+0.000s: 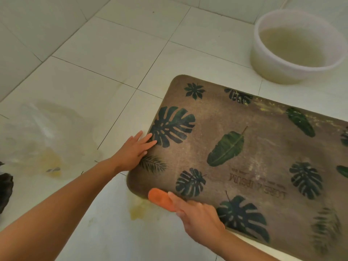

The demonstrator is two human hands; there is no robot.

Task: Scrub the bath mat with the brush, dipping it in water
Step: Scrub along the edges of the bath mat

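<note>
A brown bath mat [263,153] printed with dark green leaves lies on the white tiled floor, filling the right half of the view. My left hand [134,150] presses flat on the mat's left edge, fingers straight. My right hand [197,217] grips an orange brush [160,197] at the mat's near left corner, the brush lying on the mat's edge. A white basin [267,61] of cloudy water stands on the floor beyond the mat at the upper right.
A crumpled clear plastic bag [41,132] lies on the wet floor at the left. Yellowish puddles [139,211] stain the tiles near the mat's corner. A dark object [5,187] sits at the left edge. White tiled wall runs along the back.
</note>
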